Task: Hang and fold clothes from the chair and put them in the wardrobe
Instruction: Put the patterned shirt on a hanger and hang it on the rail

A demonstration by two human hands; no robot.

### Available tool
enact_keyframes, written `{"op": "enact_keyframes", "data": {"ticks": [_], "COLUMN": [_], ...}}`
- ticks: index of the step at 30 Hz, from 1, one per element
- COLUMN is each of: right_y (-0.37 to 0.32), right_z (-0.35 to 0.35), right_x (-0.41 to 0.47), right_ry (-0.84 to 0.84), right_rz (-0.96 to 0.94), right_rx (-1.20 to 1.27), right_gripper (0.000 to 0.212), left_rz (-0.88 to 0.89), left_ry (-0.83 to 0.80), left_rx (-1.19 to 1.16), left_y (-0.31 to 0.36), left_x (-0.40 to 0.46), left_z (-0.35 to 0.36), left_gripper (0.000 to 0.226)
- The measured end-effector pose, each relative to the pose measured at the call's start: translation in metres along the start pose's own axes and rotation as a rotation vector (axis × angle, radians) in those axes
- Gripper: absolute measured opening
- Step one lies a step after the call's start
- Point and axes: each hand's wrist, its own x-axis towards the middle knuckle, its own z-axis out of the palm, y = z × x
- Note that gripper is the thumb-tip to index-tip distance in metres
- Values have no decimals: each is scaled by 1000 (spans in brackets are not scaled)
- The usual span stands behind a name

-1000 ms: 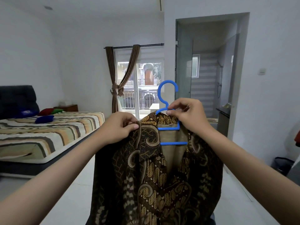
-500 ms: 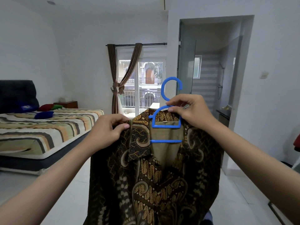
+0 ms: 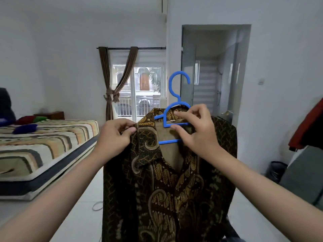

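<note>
Head view, garment: one dark brown batik shirt with gold swirl pattern [image 3: 167,180] is held up in mid-air in front of the person, draped on one blue plastic hanger [image 3: 172,117]; the hook stands free above the collar
Left hand: the left hand [image 3: 116,135] pinches the shirt's left collar edge between thumb and curled fingers
Right hand: the right hand [image 3: 194,130] curls its fingers round the hanger's neck loop and the collar beside it; thumb below, fingers above
Step in hand: seating the shirt on the hanger, by my reading; the collar is being squared up
Next move: likely to settle both shoulders evenly, then carry the hanger by its hook to the wardrobe; no wardrobe shows here
Count: two hands; one shirt; one hanger
Surroundings: one striped mattress bed [image 3: 43,147] at left, with cushions on it; one brown curtain [image 3: 113,84] tied at the window; a red garment [image 3: 307,126] at the right edge; one dark bin [image 3: 277,170] on the floor
</note>
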Motion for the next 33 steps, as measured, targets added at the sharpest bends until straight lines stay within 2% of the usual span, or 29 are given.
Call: {"op": "enact_keyframes", "data": {"ticks": [9,12,15,21,27,33], "right_y": [-71,-89,-101,-120,-154,-197], "right_z": [-16,-34,-56,-102,-170,-275], "right_x": [-8,-8,-12,-28,-25,-33], "right_ry": [-243,-335,-337,-363,-304,-278], "right_rz": [43,51,124,153,127,183], "right_rx": [-260,-262,-338,-506,-611,-775], "right_gripper": [53,55,49,48,48,47], "left_rz": [27,30,67,176,274,243], "left_ry": [-77,-132,-183,-250,-419,-547], "left_rx": [-127,-154,-170,-287,-455,-558], "left_y": [13,20,32,63,105,164], "left_x": [-25,-34,-39,-56,-65,-101], "left_z": [-27,-25,-21,-9,-7,6], "left_gripper": [42,34,22,21,44,29]}}
